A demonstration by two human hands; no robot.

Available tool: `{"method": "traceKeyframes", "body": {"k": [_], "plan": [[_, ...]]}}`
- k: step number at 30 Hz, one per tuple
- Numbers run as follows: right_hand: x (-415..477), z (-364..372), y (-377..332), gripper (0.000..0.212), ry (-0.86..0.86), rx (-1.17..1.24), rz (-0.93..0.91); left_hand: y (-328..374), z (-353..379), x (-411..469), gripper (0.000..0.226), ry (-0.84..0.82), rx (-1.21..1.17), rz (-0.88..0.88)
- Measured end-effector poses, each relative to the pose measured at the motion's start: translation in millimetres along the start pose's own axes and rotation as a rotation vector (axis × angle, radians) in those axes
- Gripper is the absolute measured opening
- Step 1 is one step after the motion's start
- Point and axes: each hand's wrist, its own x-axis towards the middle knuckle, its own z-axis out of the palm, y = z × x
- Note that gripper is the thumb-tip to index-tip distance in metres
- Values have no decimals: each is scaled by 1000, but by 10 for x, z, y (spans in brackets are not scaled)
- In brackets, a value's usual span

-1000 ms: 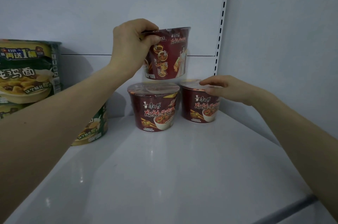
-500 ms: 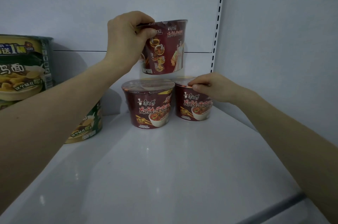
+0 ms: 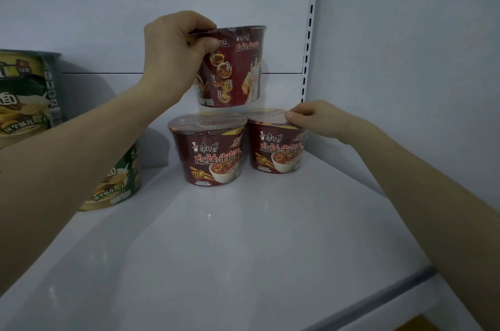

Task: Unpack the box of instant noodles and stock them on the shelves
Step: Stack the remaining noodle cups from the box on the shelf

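Left hand [image 3: 173,57] grips top red cup [image 3: 235,68] by its rim, just above two others | right hand [image 3: 316,117] pinches right red cup [image 3: 278,149] at lid edge | left red cup [image 3: 211,152] beside it, on shelf [image 3: 243,249]

My left hand [image 3: 173,57], raised, grips the upper cup [image 3: 238,71] by its rim; my right hand [image 3: 319,119] pinches the lower cup [image 3: 278,152] at its lid.
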Motion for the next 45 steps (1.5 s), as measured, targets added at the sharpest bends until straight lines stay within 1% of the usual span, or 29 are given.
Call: {"method": "traceKeyframes", "body": {"k": [5,9,12,23,28,37,45], "plan": [[4,28,-44,39,68,-99,-16,30,2,-12,23,-7,13,-3],[-10,31,-64,46,55,-129,-1,45,5,-18,23,-3,18,5],[-34,7,-49,49,13,-85,26,47,13,-15,23,-7,12,5],[45,6,1,35,-65,36,42,33,-7,-5,23,8,4,-4],[43,62,7,35,-45,64,38,50,-16,-8,23,5,43,6],[70,136,33,36,-5,62,51,103,-15,2,22,15,28,22],[48,159,26,36,33,58,25,140,-52,1,22,21,3,20]]}}
